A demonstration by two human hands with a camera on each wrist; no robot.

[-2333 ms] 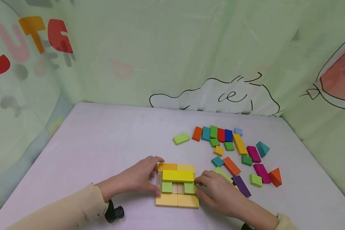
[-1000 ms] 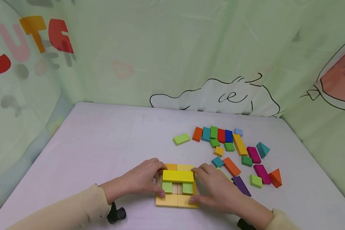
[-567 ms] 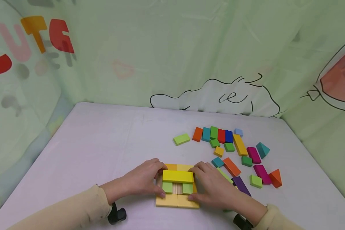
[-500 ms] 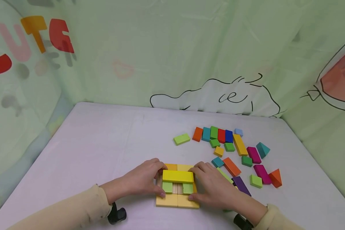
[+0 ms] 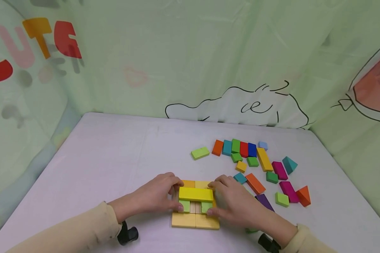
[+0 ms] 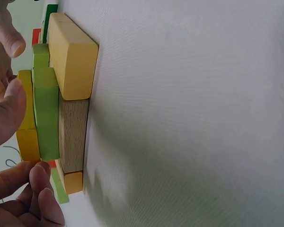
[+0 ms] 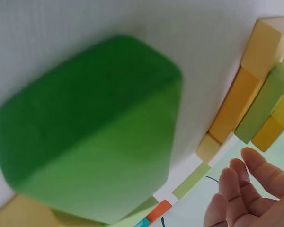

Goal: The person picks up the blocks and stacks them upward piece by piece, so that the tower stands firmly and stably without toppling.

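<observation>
In the head view, a low wooden block stack has beige blocks (image 5: 183, 220) at its base. Two light green blocks (image 5: 184, 206) lie above them, with a long yellow block (image 5: 196, 194) across the top. My left hand (image 5: 156, 195) is at the stack's left end; in the left wrist view its fingertips (image 6: 40, 177) touch the far edge of the top blocks, while its thumb (image 6: 12, 111) overlaps the yellow block. My right hand (image 5: 235, 202) is at the right end, thumb over the near green block. In the right wrist view its loosely bent fingers (image 7: 236, 189) appear apart from the blocks.
Loose coloured blocks are scattered right and behind, including an orange block (image 5: 255, 183), a purple block (image 5: 265, 202) and a teal triangle (image 5: 289, 164). A green block (image 7: 94, 127) fills much of the right wrist view. The table (image 5: 120, 147) meets a printed curtain (image 5: 177, 52) behind.
The right hand came in over the stack's right end, and the right light green block shifted slightly left. Since half a second ago, both hands have moved up slightly, the left thumb leaving the front beige block.
</observation>
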